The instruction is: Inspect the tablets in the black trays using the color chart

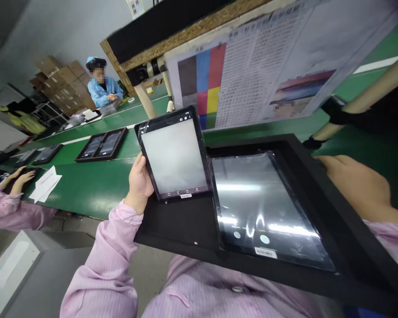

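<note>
The person's left hand [141, 182] had its grip closed on the left edge of a lit tablet [175, 154], the thumb along the side and the other fingers mostly hidden behind. The lit tablet was tilted up above the left compartment of a black tray [182, 223], its pale screen facing the person and a small white label near its lower edge. A second tablet [255, 194] lay in the right compartment, just beside the raised one, with bright lamp reflections across its glass. The right hand [358, 187] was curled about the far right side of the black tray, pinching its edge, though its fingertips were out of sight.

Beyond stretched a green worktop [89, 187]. On it, to the left, stood a smaller-looking tray [119, 145] with two dark tablets, and nearer the edge lay white papers [46, 184]. A printed sheet [242, 75] with colour blocks stood behind the raised tablet. Farther off, a co-worker in blue [102, 92] was across the worktop, near stacked cardboard boxes [66, 86].
</note>
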The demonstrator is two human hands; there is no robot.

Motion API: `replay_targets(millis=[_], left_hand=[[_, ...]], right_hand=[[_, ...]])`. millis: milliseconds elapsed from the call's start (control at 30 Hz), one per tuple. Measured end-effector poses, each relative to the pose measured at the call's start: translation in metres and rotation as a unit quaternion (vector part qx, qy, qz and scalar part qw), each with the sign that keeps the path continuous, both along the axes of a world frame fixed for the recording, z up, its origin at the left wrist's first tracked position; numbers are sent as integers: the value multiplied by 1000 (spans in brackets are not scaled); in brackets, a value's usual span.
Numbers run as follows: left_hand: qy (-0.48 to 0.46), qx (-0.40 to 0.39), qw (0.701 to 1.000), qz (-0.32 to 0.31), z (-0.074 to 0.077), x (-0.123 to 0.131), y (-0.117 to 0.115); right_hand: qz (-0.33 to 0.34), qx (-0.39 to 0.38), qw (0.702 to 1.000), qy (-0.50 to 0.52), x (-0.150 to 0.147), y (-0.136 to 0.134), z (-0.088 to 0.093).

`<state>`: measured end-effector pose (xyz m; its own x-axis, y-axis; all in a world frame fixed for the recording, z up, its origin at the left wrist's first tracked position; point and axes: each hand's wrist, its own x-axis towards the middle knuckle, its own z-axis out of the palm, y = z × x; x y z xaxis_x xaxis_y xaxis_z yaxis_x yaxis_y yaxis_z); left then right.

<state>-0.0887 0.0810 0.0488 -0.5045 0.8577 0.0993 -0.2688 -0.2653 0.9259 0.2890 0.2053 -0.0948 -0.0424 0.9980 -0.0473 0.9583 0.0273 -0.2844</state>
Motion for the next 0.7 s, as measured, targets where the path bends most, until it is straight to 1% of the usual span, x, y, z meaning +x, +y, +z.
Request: replay_targets(millis=[100,233,300,367,400,467,500,567,633,700], left_hand=[[-6,13,1000,2,1,0,-1],[-9,19,1000,15,3,2,-3],[-10,20,1000,17,8,4,-6],[-12,14,1000,13,22,6,-11],[-14,5,1000,8,34,7,-14],[-12,-22,1000,-2,65,7,-19],[-6,-38,999,-9,84,6,-19],[12,-53,998,-20,130,6,-14],[31,-38,998,-28,176,7,1],[43,3,999,-25,216,9,28]], right_hand=[[-2,-17,1000,6,1,1,3],[1,-23,999,22,5,4,0],[6,-19,999,32,8,7,-3],[11,-14,999,46,10,10,-6],[14,-10,998,54,12,11,-8],[19,-1,997,70,15,15,-14],[22,5,997,78,17,17,-17],[25,15,996,90,21,21,-25],[27,22,995,98,24,25,-31],[30,33,994,104,26,26,-36]])
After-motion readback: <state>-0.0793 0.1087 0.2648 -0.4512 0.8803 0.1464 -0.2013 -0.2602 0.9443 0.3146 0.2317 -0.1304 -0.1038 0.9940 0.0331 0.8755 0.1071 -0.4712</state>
